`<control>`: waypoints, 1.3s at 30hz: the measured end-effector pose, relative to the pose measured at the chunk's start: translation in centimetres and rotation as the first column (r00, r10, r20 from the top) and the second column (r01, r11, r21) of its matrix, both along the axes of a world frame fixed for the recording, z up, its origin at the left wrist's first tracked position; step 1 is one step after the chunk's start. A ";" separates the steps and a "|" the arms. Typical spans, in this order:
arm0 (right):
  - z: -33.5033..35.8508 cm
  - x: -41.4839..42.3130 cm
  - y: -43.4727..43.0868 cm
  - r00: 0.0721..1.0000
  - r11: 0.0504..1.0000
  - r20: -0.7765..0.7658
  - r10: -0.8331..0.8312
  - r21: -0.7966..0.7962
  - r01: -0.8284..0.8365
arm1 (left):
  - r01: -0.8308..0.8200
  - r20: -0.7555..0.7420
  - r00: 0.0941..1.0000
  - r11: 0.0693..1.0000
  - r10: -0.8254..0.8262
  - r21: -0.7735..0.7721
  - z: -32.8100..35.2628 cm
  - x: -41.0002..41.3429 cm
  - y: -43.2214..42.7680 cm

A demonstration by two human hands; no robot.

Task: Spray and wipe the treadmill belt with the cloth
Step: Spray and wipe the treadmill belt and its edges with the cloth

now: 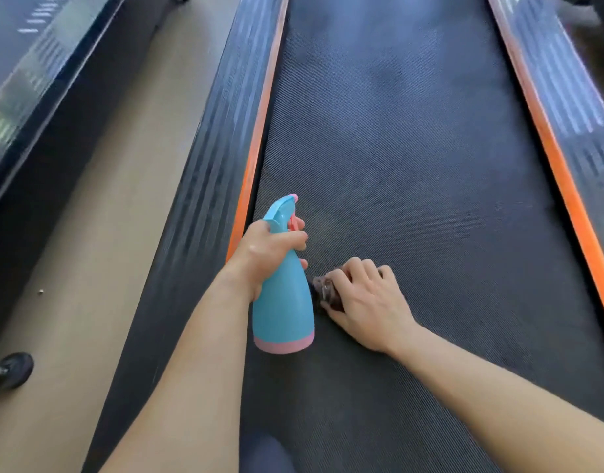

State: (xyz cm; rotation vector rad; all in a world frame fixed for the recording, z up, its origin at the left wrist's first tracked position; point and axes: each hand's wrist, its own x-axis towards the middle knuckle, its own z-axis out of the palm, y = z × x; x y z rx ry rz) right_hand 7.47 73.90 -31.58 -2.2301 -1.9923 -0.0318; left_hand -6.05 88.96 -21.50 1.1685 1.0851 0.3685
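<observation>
The dark textured treadmill belt (pixel 413 158) runs away from me between two orange strips. My left hand (pixel 266 254) grips the neck of a blue spray bottle (pixel 283 302) with a pink base, a finger on its pink trigger, nozzle pointing up the belt. The bottle hangs just above the belt's left side. My right hand (pixel 365 302) rests on the belt right beside the bottle, fingers curled over a small dark bunched cloth (pixel 326 290). Most of the cloth is hidden under the hand.
Ribbed dark side rails (pixel 198 186) flank the belt, each with an orange inner strip (pixel 256 138). Beige floor (pixel 99 233) lies to the left, with another machine's dark frame (pixel 27 107) and a small black wheel (pixel 10 370) beyond it.
</observation>
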 end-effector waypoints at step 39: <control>0.1 -4.1 -1.8 0.910 0.906 -0.063 -0.410 0.090 0.414 | 0.031 -0.174 0.983 0.990 -0.055 -0.134 0.9 -6.3 -3.6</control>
